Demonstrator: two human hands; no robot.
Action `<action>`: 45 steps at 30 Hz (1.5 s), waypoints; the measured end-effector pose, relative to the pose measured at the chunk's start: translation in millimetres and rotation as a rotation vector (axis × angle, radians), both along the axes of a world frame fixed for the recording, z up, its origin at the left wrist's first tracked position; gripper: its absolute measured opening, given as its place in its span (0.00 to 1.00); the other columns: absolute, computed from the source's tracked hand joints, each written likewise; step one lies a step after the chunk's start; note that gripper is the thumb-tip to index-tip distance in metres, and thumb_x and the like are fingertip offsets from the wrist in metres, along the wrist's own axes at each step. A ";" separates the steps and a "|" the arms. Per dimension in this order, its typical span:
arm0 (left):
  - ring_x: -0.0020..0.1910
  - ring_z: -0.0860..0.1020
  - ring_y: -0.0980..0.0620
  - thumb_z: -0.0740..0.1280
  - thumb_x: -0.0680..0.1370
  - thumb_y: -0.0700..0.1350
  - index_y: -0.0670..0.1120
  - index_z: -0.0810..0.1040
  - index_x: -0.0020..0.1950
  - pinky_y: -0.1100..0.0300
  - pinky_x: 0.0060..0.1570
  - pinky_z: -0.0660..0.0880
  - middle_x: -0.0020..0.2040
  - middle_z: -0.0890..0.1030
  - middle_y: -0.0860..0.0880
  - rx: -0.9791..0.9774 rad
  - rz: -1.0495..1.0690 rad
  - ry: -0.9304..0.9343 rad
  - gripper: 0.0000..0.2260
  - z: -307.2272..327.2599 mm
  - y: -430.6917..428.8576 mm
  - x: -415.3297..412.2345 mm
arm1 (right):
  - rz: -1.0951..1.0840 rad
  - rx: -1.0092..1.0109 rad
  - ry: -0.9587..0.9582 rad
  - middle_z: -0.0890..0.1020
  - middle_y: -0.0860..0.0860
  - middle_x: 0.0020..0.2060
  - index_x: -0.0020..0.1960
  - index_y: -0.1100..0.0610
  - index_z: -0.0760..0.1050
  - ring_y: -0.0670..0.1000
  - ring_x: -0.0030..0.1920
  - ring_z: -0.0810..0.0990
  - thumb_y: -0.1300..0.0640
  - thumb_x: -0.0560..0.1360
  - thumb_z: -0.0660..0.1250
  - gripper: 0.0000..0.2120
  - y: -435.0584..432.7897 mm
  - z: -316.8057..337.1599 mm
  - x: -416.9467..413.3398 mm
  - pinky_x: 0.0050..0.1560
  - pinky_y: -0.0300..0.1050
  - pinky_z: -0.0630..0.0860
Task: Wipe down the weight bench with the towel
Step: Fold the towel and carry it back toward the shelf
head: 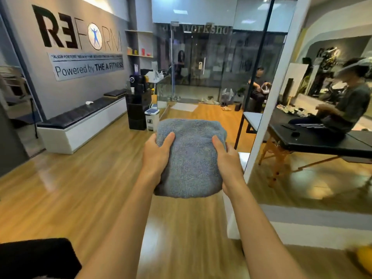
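Clamping on the folded towel (191,158), the fingers of both hands are wrapping its two side edges. The left hand (156,156) is gripping the left edge and the right hand (227,158) the right edge. Each thumb is lying on top of the pile, and the other fingers are tucked underneath, mostly hidden.

The towel is being held up in the air in front of the person, over the wooden floor (80,188), and is touching nothing else. It is looking thick, soft and light: a grey-blue terry bundle, folded several times, bulging between the hands and sagging a little at its near edge. The nap is probably giving plenty of friction, so it is unlikely to slip. It may unfold if taken by one layer only, so the whole stack is the place to pinch, or one palm flat on top for wiping.

A black padded corner (34,258) is showing at the lower left; whether that is the weight bench cannot be told. No wiping is under way yet.
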State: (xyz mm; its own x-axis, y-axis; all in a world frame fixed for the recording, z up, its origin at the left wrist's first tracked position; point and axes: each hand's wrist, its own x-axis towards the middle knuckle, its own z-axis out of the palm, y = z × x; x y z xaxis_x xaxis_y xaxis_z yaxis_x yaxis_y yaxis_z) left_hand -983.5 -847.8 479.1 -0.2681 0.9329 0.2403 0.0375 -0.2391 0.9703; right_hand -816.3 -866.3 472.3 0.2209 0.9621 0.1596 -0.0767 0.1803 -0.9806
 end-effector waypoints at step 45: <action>0.50 0.82 0.51 0.68 0.76 0.54 0.45 0.79 0.54 0.51 0.51 0.79 0.50 0.83 0.48 0.089 -0.716 0.146 0.13 4.1 1520.9 419.7 | -0.801 -0.005 0.109 0.83 0.47 0.53 0.60 0.52 0.78 0.47 0.53 0.81 0.42 0.78 0.63 0.18 1410.2 -6.5 364.2 0.58 0.52 0.78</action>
